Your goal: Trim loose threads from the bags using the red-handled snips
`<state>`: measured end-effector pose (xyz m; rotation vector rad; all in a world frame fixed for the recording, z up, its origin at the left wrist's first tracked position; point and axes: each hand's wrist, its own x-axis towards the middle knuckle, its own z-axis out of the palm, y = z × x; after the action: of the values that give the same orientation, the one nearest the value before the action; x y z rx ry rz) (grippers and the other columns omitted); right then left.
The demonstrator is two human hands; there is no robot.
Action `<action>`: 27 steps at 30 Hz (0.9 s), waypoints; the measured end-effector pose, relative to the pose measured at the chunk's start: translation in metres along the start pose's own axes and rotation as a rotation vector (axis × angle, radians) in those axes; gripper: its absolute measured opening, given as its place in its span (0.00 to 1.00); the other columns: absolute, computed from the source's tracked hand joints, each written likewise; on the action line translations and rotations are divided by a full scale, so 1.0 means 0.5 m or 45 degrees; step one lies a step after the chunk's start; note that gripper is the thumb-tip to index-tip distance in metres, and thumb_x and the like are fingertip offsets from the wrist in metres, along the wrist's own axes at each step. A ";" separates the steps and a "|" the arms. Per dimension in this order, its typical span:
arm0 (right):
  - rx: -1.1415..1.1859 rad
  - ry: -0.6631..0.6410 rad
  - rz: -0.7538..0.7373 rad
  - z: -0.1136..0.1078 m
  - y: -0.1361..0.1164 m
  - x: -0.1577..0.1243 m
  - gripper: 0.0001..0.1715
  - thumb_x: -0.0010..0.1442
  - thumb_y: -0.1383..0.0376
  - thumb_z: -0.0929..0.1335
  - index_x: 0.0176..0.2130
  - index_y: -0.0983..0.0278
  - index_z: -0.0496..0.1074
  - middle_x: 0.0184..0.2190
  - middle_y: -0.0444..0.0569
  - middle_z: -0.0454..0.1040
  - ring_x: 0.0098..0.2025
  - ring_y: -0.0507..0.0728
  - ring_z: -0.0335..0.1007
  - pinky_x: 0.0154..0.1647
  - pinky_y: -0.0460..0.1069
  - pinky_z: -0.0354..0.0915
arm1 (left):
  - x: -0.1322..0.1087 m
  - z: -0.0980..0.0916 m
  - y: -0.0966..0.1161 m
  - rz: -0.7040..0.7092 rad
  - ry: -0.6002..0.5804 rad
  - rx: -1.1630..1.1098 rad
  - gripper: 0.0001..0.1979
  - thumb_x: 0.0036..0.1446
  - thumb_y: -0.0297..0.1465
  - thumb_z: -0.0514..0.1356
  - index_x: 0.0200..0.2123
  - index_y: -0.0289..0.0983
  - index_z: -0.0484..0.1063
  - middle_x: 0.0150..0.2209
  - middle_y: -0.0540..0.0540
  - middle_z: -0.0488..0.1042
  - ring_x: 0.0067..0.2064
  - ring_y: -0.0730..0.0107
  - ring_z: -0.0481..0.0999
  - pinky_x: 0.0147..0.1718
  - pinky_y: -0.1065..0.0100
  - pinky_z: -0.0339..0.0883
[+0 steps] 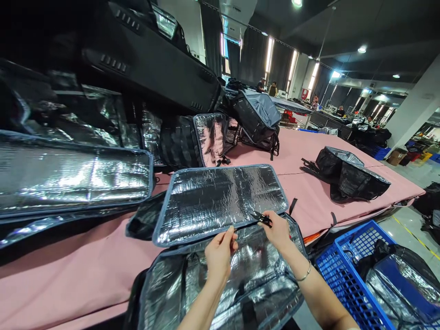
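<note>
An insulated bag (165, 284) with a silver foil lining lies opened in front of me, its foil-lined lid (220, 192) folded back onto the pink table cover. My left hand (222, 250) is closed in a pinch at the lid's near edge; whatever is between the fingertips is too small to name. In my right hand (277, 229) is a small pair of black thread snips (263, 218), their blades pointing left over the lid's near edge. The fingers are wrapped around the snips. A bracelet circles my right wrist.
More foil-lined black bags (79, 176) are piled at the left. Other bags (257, 114) stand farther back on the pink table (302, 146), with another bag (350, 176) at the right. A blue crate (354, 284) holding a bag stands beside the table. People work in the background.
</note>
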<state>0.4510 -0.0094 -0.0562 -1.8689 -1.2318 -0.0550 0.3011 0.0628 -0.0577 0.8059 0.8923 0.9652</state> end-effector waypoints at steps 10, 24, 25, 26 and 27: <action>-0.050 0.097 -0.039 0.010 -0.002 0.003 0.10 0.59 0.64 0.63 0.27 0.64 0.68 0.23 0.44 0.67 0.25 0.52 0.62 0.26 0.46 0.57 | 0.003 0.033 0.002 -0.123 -0.055 0.019 0.24 0.26 0.43 0.70 0.21 0.30 0.68 0.20 0.48 0.69 0.17 0.80 0.61 0.16 0.75 0.52; -0.166 -0.263 -0.317 -0.077 -0.023 0.077 0.09 0.53 0.71 0.71 0.37 0.62 0.73 0.36 0.45 0.69 0.42 0.55 0.63 0.44 0.49 0.58 | 0.015 0.024 -0.020 -0.047 -0.078 -0.078 0.25 0.24 0.42 0.71 0.20 0.30 0.67 0.19 0.52 0.66 0.18 0.83 0.57 0.17 0.77 0.48; -0.168 -0.279 -0.303 -0.072 -0.020 0.078 0.09 0.53 0.72 0.71 0.37 0.61 0.73 0.35 0.45 0.69 0.41 0.54 0.63 0.43 0.49 0.57 | 0.016 0.024 -0.020 -0.047 -0.080 -0.079 0.25 0.24 0.43 0.71 0.20 0.30 0.67 0.19 0.52 0.65 0.18 0.83 0.57 0.17 0.77 0.48; -0.176 -0.289 -0.292 -0.066 -0.017 0.077 0.09 0.53 0.72 0.71 0.37 0.61 0.73 0.35 0.44 0.70 0.41 0.54 0.63 0.43 0.49 0.56 | 0.016 0.023 -0.021 -0.047 -0.082 -0.079 0.25 0.24 0.43 0.71 0.20 0.30 0.66 0.19 0.52 0.65 0.18 0.83 0.57 0.17 0.77 0.47; -0.187 -0.290 -0.284 -0.061 -0.016 0.075 0.09 0.54 0.72 0.71 0.37 0.60 0.73 0.35 0.44 0.70 0.41 0.54 0.63 0.43 0.49 0.55 | 0.016 0.023 -0.021 -0.047 -0.086 -0.079 0.25 0.25 0.44 0.71 0.20 0.30 0.66 0.18 0.51 0.65 0.18 0.83 0.57 0.17 0.77 0.47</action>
<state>0.4761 -0.0019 -0.0152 -1.8933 -1.6291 -0.0555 0.3171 0.0646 -0.0642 0.7622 0.8123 0.9238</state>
